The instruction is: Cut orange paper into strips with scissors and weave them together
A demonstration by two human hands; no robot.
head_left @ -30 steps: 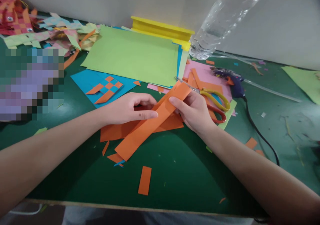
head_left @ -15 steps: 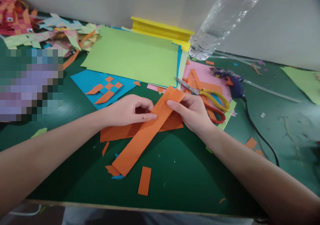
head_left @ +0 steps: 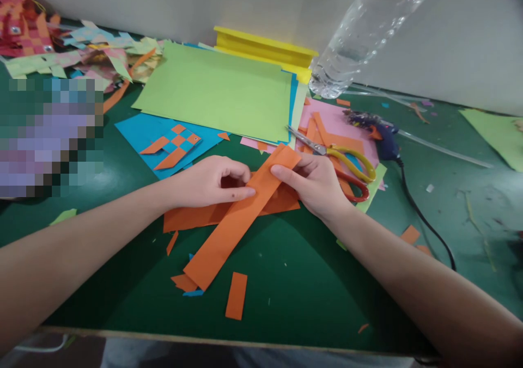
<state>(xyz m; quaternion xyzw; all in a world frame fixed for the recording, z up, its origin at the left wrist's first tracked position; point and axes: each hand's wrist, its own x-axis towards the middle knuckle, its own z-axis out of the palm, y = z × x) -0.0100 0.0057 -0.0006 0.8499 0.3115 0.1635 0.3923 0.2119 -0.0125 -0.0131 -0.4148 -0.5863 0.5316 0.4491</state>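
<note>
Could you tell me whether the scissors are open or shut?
Shut: the scissors lie on the paper with blades together in one point and the yellow and red handles side by side.

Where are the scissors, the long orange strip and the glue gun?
scissors (head_left: 354,164), head view, yellow handle loop.
long orange strip (head_left: 229,234), head view, middle of its length.
glue gun (head_left: 386,139), head view, blue body.

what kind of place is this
Most likely a paper-craft worktable: both hands fold a long orange paper strip on a green table, with scissors, a glue gun and woven paper fish lying around.
</note>
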